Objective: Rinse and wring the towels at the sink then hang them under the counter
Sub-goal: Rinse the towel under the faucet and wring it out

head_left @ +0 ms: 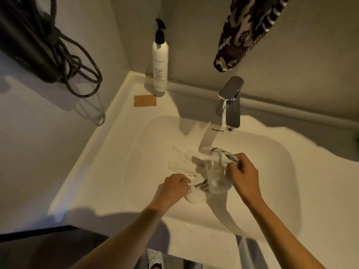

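Observation:
A white towel with grey stripes hangs bunched between my hands over the white sink basin. My left hand grips its near lower end. My right hand grips the upper end by a grey striped edge. A second white cloth lies flat on the basin floor behind the towel. The chrome faucet stands at the back, its spout above and behind the towel; I cannot tell whether water runs.
A white pump bottle stands at the sink's back left corner beside a brown tag. A black hair dryer with looped cord hangs on the left wall. A patterned brown cloth hangs above the faucet.

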### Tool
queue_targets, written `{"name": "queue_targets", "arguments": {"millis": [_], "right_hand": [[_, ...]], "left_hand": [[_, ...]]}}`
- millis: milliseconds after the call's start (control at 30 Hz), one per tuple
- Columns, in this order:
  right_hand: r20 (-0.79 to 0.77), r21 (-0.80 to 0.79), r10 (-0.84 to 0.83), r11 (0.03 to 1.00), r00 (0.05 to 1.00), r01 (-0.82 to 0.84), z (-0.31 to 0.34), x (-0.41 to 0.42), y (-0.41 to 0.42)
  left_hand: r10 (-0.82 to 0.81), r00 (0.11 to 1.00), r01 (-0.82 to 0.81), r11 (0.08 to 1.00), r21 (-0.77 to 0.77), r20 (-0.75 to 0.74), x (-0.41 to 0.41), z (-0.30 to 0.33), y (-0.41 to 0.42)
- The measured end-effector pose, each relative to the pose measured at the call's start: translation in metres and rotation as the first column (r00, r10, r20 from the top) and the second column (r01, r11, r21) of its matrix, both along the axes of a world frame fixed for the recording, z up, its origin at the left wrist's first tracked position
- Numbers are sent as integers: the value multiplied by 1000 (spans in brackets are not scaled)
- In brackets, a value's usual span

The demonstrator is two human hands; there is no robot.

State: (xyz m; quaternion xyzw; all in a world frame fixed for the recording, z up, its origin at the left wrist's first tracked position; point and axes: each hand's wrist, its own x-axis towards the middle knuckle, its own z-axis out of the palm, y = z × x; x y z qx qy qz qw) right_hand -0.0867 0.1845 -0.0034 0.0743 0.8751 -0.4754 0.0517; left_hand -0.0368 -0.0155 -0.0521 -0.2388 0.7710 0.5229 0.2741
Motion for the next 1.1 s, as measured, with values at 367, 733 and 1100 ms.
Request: {"name": "queue_targets", "arguments": {"millis": [367,733,1100], "right_hand": [[75,-477,45,879,996,-3,81,-8,8],[403,-580,-37,763,915,286,7,1,18],[618,-740,550,164,562,653,2,-1,-3]], "left_hand": [[244,785,-599,65,798,569,-32,57,51],[530,752,-632,413,656,391,-63,43,65],[158,966,-102,959,263,-203,-81,67,59]]}}
